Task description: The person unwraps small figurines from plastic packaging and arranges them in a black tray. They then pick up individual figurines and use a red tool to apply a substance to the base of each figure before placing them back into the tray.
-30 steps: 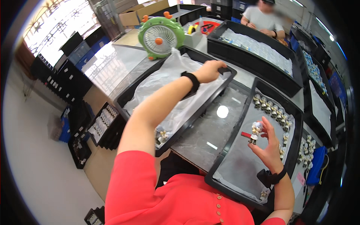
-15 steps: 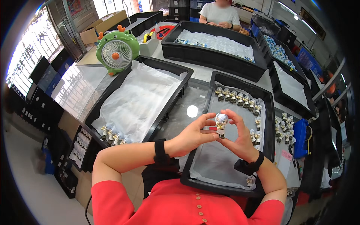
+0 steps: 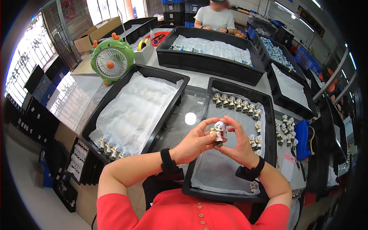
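A small figurine (image 3: 219, 134) with pale lilac hair and a white-and-gold outfit is held upright between both my hands. My left hand (image 3: 195, 138) pinches it at its left side, thumb and fingers on the body. My right hand (image 3: 240, 142) curves around the other side, fingertips near the head and thumb near the base. Beneath them is a black tray (image 3: 273, 126) lined with white sheet. Similar figurines (image 3: 237, 104) stand in a row along its far end, and others (image 3: 255, 141) run down its right side.
To the left, a second lined black tray (image 3: 130, 111) has several figurines (image 3: 111, 148) at its near corner. A green fan (image 3: 111, 63) stands behind it. More figurines (image 3: 284, 130) and a blue pouch (image 3: 303, 140) lie at right. Across the table sits a person (image 3: 214, 19) behind a large tray (image 3: 211, 63).
The figurine has been turned between my fingers, its face now pointing more to the left. My hands stay close together around it. The whole view has shifted slightly.
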Demonstrator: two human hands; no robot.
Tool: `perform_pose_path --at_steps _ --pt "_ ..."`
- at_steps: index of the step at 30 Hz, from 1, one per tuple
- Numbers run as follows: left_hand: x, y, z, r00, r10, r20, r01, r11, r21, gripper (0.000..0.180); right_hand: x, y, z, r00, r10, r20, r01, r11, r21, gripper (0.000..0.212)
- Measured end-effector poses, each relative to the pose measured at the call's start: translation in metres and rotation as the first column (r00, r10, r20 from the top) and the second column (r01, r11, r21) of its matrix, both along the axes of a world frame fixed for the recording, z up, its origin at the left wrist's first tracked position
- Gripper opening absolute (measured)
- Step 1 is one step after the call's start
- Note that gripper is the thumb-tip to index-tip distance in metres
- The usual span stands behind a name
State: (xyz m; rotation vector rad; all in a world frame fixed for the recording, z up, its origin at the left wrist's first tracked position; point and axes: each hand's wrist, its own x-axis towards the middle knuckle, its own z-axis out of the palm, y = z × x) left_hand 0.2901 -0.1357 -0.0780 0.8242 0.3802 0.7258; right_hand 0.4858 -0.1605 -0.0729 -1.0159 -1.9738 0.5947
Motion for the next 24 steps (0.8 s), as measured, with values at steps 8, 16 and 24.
perform_pose_path --at_steps 8,16,24 --pt "-0.002 0.0 -0.008 0.999 -0.034 0.031 0.036 0.997 -0.068 0.043 -0.003 -0.002 -0.002 1.0 -0.012 -0.003 0.012 0.999 -0.033 0.087" --pt "0.002 -0.004 -0.009 0.999 -0.044 0.001 0.044 0.999 0.022 0.041 -0.014 -0.003 -0.003 0.976 -0.016 0.218 -0.072 0.918 0.39 0.084" --pt "-0.002 0.003 0.003 0.98 -0.148 0.136 0.158 0.985 -0.072 0.055 -0.007 -0.005 -0.004 1.0 -0.004 -0.028 0.004 1.0 -0.006 0.099"
